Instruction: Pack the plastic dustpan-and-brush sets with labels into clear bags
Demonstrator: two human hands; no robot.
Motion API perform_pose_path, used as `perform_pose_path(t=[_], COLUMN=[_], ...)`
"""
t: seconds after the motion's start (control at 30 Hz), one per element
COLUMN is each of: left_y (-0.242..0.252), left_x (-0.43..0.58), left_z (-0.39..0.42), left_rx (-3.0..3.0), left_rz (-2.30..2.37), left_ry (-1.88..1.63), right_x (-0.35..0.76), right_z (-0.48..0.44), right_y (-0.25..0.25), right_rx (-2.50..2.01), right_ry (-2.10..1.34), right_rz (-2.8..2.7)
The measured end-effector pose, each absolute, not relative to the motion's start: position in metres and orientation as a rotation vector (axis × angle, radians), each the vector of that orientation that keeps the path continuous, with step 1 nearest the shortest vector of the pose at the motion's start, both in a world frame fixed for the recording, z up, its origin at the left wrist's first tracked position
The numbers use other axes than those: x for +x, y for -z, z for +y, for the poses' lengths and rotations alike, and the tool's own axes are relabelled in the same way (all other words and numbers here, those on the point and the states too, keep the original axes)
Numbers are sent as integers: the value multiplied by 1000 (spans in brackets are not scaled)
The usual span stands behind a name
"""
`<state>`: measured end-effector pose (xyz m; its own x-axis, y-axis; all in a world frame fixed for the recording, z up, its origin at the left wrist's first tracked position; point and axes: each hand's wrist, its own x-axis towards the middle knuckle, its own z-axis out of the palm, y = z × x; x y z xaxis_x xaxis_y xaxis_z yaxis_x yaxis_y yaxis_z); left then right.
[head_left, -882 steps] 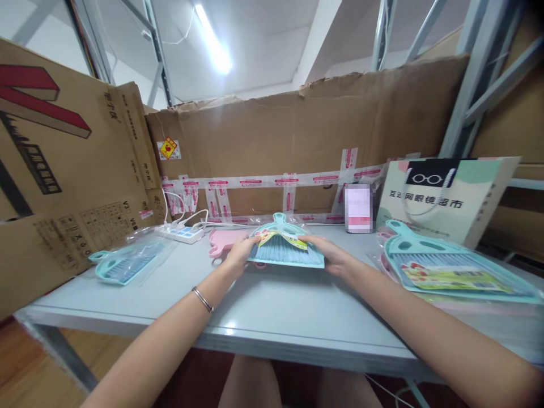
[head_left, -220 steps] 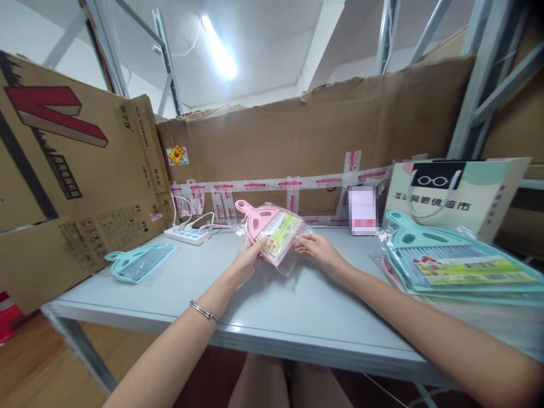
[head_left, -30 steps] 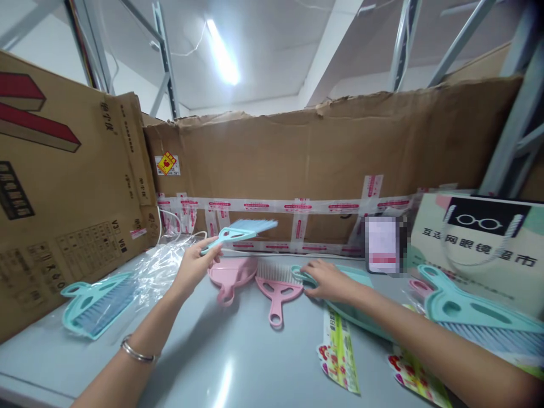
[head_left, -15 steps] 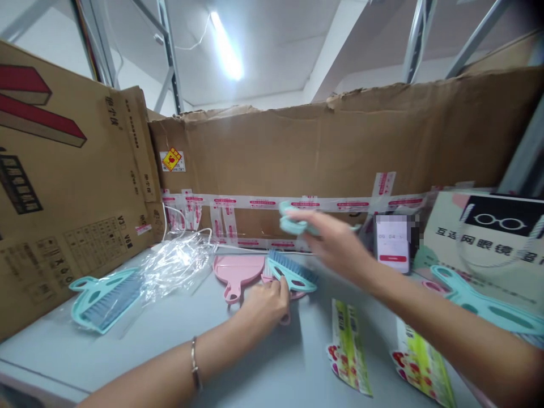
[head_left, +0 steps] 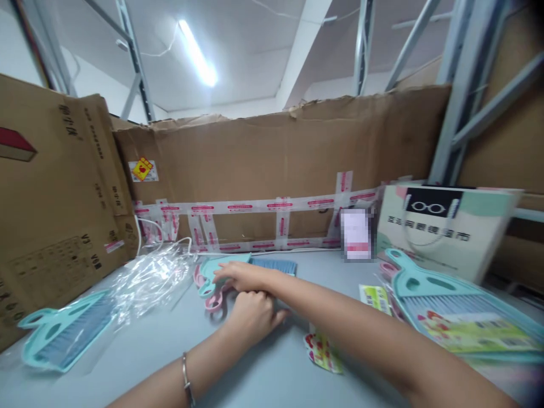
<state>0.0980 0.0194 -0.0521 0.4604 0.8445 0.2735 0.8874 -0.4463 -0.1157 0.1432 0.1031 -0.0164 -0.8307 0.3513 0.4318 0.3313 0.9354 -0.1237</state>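
Note:
My right hand (head_left: 244,276) reaches across the middle, its fingers bent over the handle end of a teal dustpan (head_left: 232,259). Under that dustpan a pink dustpan (head_left: 213,303) shows its looped handle. Blue bristles of a brush (head_left: 275,266) stick out to the right, behind my right wrist; the brush's handle is hidden. Just below my right wrist, my left hand (head_left: 254,314) is closed with knuckles up and thumb out to the right. What it grips, if anything, is out of sight.
A bagged teal dustpan with brush (head_left: 68,328) and crumpled clear plastic (head_left: 148,280) lie left. Right are a stacked teal dustpan set (head_left: 463,306), printed cards (head_left: 323,352), a phone (head_left: 357,233) and a paper bag (head_left: 442,226). A cardboard box (head_left: 255,158) stands behind.
My right hand has brought the teal dustpan down and left onto the pink one. My left hand stays low beside the brush. The view has turned right.

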Motion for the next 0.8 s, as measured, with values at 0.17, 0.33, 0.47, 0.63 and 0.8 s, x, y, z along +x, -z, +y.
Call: perform_pose_path(t=[0.17,0.33,0.47,0.63,0.8], left_y=[38,24,23,36,40], left_x=[133,225,308,359,343], left_z=[25,51,83,109,114], left_rx=[-2571,-2817,-3177,-3343,-3376], left_rz=[-1335,-1265,-1547,-1513,-1571], left_ry=[465,797,739,858,1121], right_x=[238,361,433,483,493], right_z=[59,8,-16,-40,-51], right_y=[-13,-10,20,44,50], right_rx=[-576,-1053,-1194,-1219,-1193], right_ry=[-378,-445,-441,-356,-281], right_rz=[-2203,-1725,-1225,-823,-748])
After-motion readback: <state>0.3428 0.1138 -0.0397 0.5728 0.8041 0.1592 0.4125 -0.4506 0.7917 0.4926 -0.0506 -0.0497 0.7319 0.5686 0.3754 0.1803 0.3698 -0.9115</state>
